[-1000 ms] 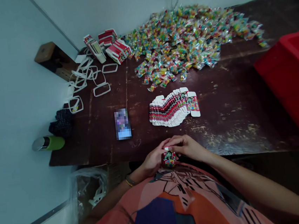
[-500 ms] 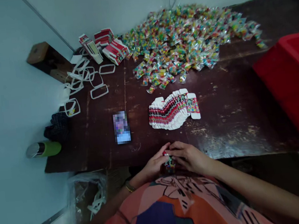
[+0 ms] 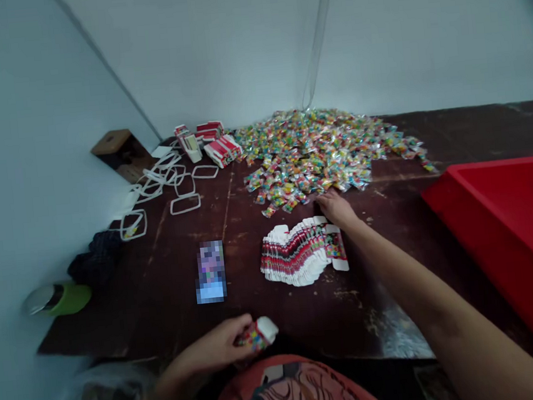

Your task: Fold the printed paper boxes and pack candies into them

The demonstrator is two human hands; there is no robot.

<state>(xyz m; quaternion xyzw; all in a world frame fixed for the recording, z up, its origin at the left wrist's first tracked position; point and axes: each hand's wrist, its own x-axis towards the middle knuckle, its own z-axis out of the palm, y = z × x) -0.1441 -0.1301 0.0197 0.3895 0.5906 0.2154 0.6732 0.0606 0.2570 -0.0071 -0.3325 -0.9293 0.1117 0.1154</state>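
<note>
My left hand (image 3: 228, 341) is closed around a small printed carton (image 3: 253, 337), low over the table's front edge. The carton's white end flap (image 3: 267, 329) stands up and points right. My right hand (image 3: 336, 208) reaches across the table to the front edge of a heap of clear candy packets (image 3: 313, 151). Its fingers are curled down at the packets; their tips are hidden, so I cannot see what they hold. A fanned row of flat cartons (image 3: 295, 254), red with white flaps, lies just below my right hand and forearm.
A phone (image 3: 210, 271) lies left of the fanned cartons. White bands (image 3: 186, 204), stacked cartons (image 3: 223, 150) and a wooden box (image 3: 123, 154) are at the back left. A green bottle (image 3: 71, 298) lies by a dark cloth (image 3: 95, 259). A red bin (image 3: 481, 229) stands at the right.
My hands have parted. The left has moved left with the carton; the right has let go of it and stretched forward to the candy heap. The view has tilted up.
</note>
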